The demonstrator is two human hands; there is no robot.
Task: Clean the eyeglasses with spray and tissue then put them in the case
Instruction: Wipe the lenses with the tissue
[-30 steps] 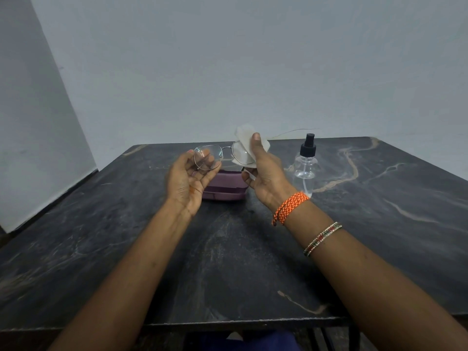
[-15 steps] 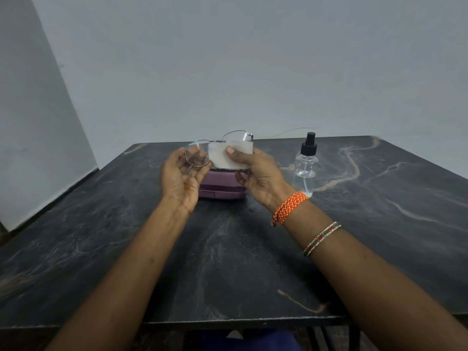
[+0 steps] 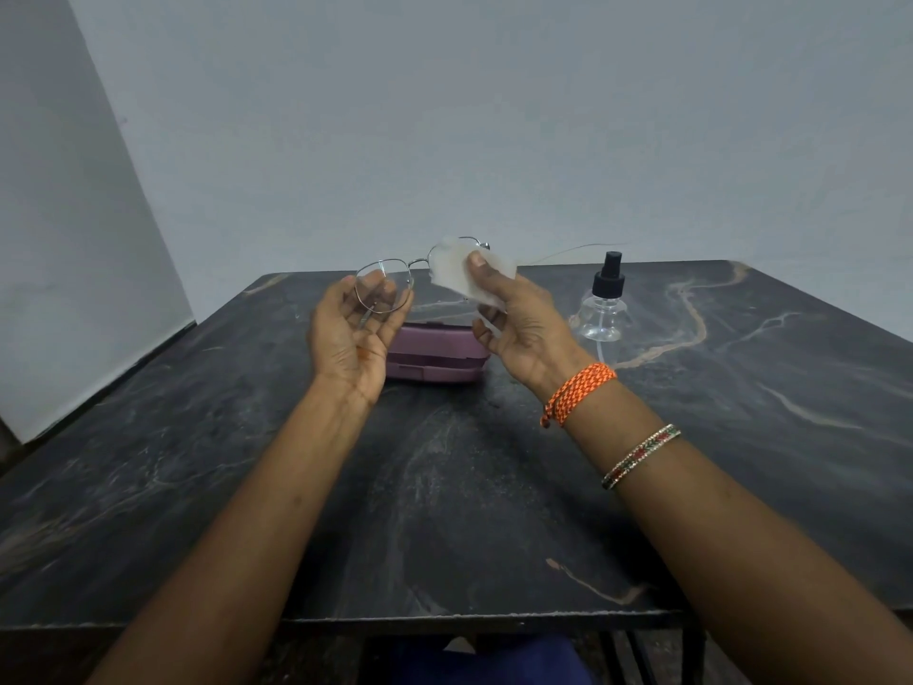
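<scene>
Thin metal-framed eyeglasses [image 3: 419, 262] are held up above the far middle of the table. My left hand [image 3: 353, 338] holds them at the left lens, fingers curled behind the rim. My right hand [image 3: 521, 321] pinches a white tissue [image 3: 457, 271] over the right lens, thumb pressing on the front. One temple arm sticks out to the right. A purple glasses case [image 3: 435, 355] lies shut on the table just beneath both hands. A clear spray bottle [image 3: 603, 309] with a black nozzle stands to the right of my right hand.
The dark marbled table [image 3: 444, 487] spreads wide around the case and bottle, its front edge close to me. A pale wall rises behind the table's far edge, and another wall stands at the left.
The tissue shifted across the right lens under my right thumb, and the glasses tilted slightly as both hands moved a little. Case and bottle stayed put.
</scene>
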